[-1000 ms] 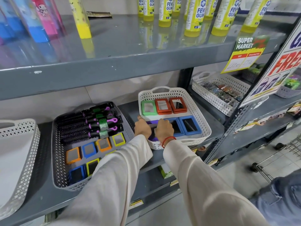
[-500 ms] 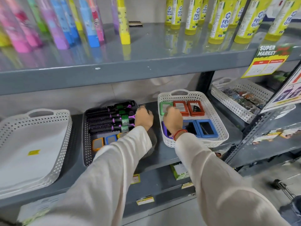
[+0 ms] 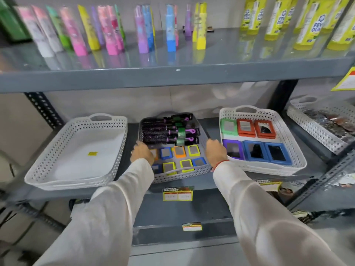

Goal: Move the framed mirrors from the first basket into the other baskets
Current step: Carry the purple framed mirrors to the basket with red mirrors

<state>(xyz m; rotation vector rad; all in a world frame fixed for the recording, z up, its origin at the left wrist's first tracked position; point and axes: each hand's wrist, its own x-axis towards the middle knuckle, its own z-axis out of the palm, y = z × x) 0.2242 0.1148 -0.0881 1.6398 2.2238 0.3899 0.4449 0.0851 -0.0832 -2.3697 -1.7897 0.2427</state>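
**Gripping the grey basket (image 3: 180, 177) by both sides**

So the left hand (image 3: 142, 154) has its fingers curled over the basket's left rim and the right hand (image 3: 216, 153) is curled over the right rim, both arms in white sleeves (image 3: 107, 208). The small mirrors (image 3: 180, 151) sit in the front half of that basket. They're little rectangles with blue, orange and yellow frames, lying flat, glass up, in two rows, long side running front to back on the shelf (image 3: 202, 189). Behind them lie black hairbrushes (image 3: 163, 132) with purple handles, pointing sideways. Just to the right, the right white basket (image 3: 269, 170) holds bigger mirrors (image 3: 255, 150) in green, red, purple and blue frames, also flat and lengthwise front to back. The left white basket (image 3: 76, 184) has a yellow sticker (image 3: 92, 153) on its floor.
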